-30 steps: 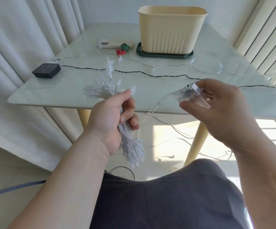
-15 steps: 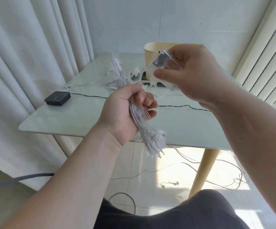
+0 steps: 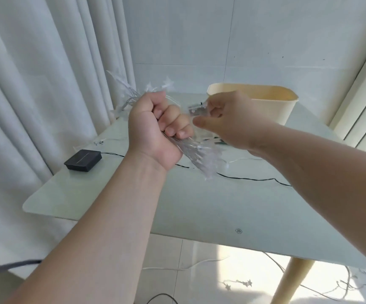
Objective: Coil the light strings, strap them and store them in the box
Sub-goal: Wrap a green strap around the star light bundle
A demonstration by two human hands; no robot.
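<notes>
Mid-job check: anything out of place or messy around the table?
Yes. A star string lies tangled on the floor under the table, and a black wire snakes loose across the top from the black pack. Neither is coiled. The left hand grips a bundle; the right hand holds a clear case.

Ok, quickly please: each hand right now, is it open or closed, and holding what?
Left hand: closed round the coiled bundle of star lights.
Right hand: closed, pinching a small clear case.

Glossy glass table [image 3: 199,207], matt plastic box [image 3: 285,110], cloth curtains [image 3: 35,84]
</notes>
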